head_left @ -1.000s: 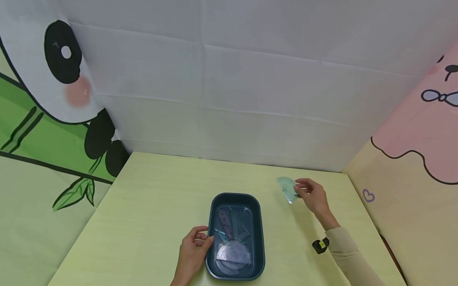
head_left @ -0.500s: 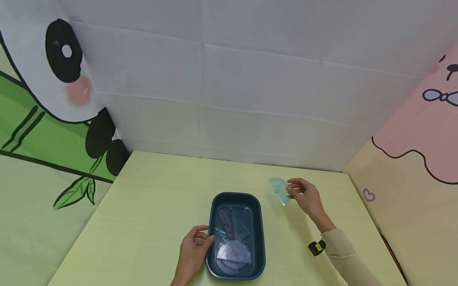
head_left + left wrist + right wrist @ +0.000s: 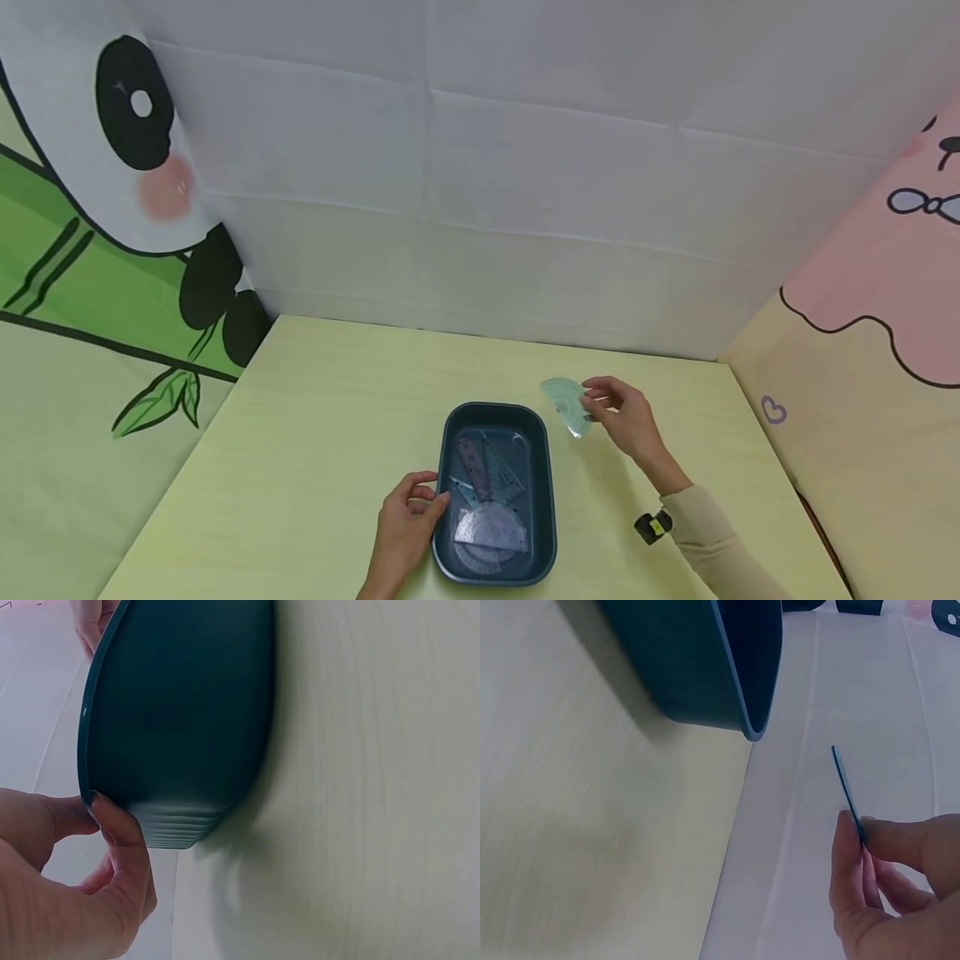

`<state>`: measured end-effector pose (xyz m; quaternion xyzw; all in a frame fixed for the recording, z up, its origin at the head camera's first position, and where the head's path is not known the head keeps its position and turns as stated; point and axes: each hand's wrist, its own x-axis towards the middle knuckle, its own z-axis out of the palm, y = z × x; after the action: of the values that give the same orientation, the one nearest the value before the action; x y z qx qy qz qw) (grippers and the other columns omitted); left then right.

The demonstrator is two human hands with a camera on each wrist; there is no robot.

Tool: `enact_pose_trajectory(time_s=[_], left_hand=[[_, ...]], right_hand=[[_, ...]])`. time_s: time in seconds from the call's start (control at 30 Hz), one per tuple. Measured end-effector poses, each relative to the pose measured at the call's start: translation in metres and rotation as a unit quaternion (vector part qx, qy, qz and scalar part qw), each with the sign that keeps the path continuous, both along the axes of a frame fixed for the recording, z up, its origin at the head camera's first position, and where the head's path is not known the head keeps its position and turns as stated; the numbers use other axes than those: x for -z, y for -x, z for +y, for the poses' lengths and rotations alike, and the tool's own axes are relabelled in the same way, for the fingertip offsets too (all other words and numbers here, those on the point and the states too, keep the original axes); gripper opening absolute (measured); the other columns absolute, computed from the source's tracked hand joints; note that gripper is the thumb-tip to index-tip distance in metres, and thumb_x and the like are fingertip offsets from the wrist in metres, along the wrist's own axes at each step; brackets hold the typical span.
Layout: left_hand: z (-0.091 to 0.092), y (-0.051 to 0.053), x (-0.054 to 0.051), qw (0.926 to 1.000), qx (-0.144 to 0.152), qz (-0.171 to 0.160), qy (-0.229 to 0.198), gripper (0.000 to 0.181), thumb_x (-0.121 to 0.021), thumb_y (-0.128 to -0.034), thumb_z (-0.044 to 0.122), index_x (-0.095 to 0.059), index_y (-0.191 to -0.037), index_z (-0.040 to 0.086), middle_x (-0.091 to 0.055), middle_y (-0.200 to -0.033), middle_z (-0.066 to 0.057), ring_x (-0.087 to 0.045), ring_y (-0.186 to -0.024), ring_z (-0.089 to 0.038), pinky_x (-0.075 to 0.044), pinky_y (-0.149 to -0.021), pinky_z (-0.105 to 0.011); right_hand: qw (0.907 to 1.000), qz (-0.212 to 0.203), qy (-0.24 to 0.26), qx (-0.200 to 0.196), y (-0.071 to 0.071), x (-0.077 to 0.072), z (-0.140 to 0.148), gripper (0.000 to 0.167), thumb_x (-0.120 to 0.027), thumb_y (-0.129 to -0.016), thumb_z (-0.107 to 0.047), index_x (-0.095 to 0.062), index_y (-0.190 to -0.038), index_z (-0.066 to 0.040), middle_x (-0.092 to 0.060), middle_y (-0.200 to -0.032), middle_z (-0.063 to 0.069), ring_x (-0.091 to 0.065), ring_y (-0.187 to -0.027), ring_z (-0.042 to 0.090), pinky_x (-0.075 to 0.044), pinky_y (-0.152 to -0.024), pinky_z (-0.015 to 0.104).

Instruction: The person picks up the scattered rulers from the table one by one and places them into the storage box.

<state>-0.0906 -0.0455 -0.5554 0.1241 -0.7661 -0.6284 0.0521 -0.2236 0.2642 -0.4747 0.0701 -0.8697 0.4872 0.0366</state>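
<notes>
A translucent green protractor point(image 3: 565, 403) is pinched between the thumb and fingers of my right hand point(image 3: 626, 417), held above the table to the right of a dark blue tray point(image 3: 546, 500). Seen from the right wrist, the protractor point(image 3: 845, 784) is edge-on. My left hand point(image 3: 405, 523) grips the tray's left rim, and the left wrist view shows thumb and finger pinching that rim point(image 3: 86, 750). Inside the tray lie a purple ruler point(image 3: 474, 468), a set square point(image 3: 504, 473) and a clear protractor point(image 3: 491, 527), with other clear pieces partly overlapped.
The pale yellow table point(image 3: 315, 450) meets a white cloth wall point(image 3: 480, 192) at the back. Cartoon-printed panels stand at the left and right sides. A black device with a yellow mark point(image 3: 653, 527) sits at my right wrist.
My right hand has moved left with the green protractor, closer to the tray. The left hand and the tray have stayed in place.
</notes>
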Motion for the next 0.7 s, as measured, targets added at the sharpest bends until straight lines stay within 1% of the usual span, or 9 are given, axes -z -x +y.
enact_pose_trajectory(time_s=[0.13,0.37,0.53,0.6,0.7], left_hand=[[0.001,0.0,0.0,1.0,0.0,-0.004,0.002,0.035,-0.08,-0.0875,0.007,-0.068,-0.119,0.0,-0.061,-0.088,-0.005,-0.061,-0.072,-0.015,-0.049,-0.063,-0.024],[0.001,0.0,0.0,1.0,0.002,0.003,0.0,0.035,-0.08,-0.0873,0.008,-0.067,-0.119,0.0,-0.061,-0.088,-0.006,-0.061,-0.073,-0.016,-0.049,-0.063,-0.024],[0.001,0.0,0.0,1.0,-0.001,-0.007,0.005,0.035,-0.08,-0.0875,0.008,-0.068,-0.119,0.0,-0.061,-0.087,-0.005,-0.062,-0.074,-0.016,-0.05,-0.064,-0.024],[0.002,0.0,0.0,0.9999,-0.003,-0.01,0.006,0.034,-0.08,-0.0876,0.008,-0.068,-0.118,0.001,-0.061,-0.087,-0.005,-0.062,-0.074,-0.016,-0.05,-0.064,-0.024],[0.001,0.0,-0.001,1.0,-0.001,-0.005,0.008,0.034,-0.08,-0.0876,0.007,-0.068,-0.118,0.0,-0.061,-0.087,-0.006,-0.062,-0.073,-0.016,-0.051,-0.064,-0.025]], right_hand=[[0.9999,-0.001,0.008,-0.011,-0.003,0.001,-0.005,0.025,-0.07,-0.097,-0.006,-0.067,-0.122,0.0,-0.069,-0.11,0.018,-0.069,-0.096,0.03,-0.06,-0.078,0.037],[0.9996,-0.003,0.013,-0.024,-0.006,0.002,-0.016,0.025,-0.071,-0.096,-0.004,-0.069,-0.12,-0.001,-0.07,-0.106,0.016,-0.071,-0.093,0.029,-0.061,-0.077,0.038],[0.9995,-0.007,0.008,-0.031,-0.009,0.004,-0.023,0.025,-0.073,-0.095,-0.004,-0.069,-0.119,-0.002,-0.07,-0.105,0.014,-0.07,-0.091,0.026,-0.06,-0.075,0.032],[0.9993,-0.006,0.008,-0.036,-0.01,0.005,-0.025,0.025,-0.073,-0.094,-0.004,-0.07,-0.119,-0.002,-0.07,-0.104,0.013,-0.07,-0.09,0.026,-0.06,-0.074,0.033],[0.9987,-0.002,0.013,-0.05,-0.011,0.008,-0.028,0.024,-0.073,-0.094,-0.003,-0.07,-0.118,-0.001,-0.07,-0.103,0.014,-0.07,-0.089,0.026,-0.061,-0.075,0.039]])
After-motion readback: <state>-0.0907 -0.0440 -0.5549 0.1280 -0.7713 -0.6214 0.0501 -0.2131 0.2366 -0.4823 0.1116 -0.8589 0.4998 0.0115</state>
